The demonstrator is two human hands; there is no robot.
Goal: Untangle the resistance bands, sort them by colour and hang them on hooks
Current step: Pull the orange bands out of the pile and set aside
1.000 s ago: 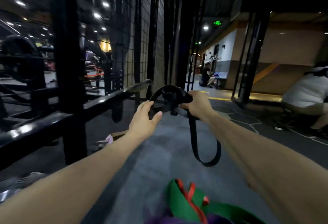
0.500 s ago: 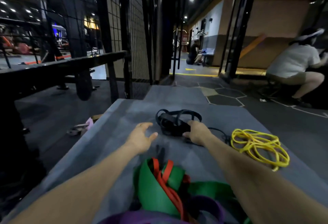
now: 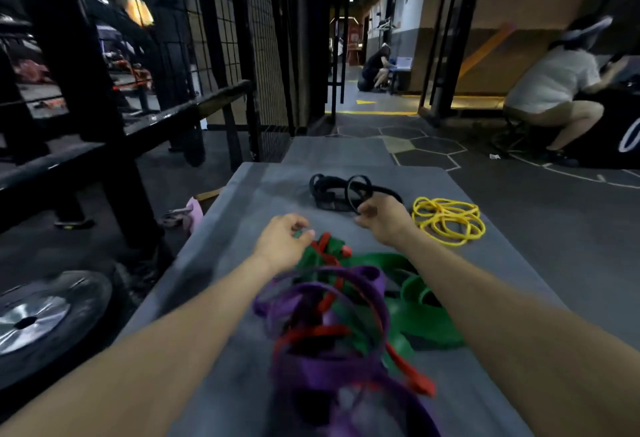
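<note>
A tangle of purple (image 3: 332,367), green (image 3: 422,319) and red (image 3: 325,246) resistance bands lies on the grey mat (image 3: 249,194) between my forearms. Beyond it are a black band bundle (image 3: 332,191) and, to its right, a coil of yellow bands (image 3: 446,220). My left hand (image 3: 284,241) is at the far end of the tangle, its fingers curled and pinching a bit of green band. My right hand (image 3: 381,218) hovers at the near edge of the black bundle with loosely curled fingers that grip nothing I can see.
A black metal rack and bench (image 3: 104,146) with a wire mesh panel (image 3: 242,38) stand on the left. A weight plate (image 3: 38,319) lies on the floor at lower left. A person (image 3: 550,90) crouches at the right and another sits far down the corridor.
The black bundle, held up in both hands a second ago, now lies on the mat. My right hand has drawn back from it. My left hand has moved onto the coloured tangle.
</note>
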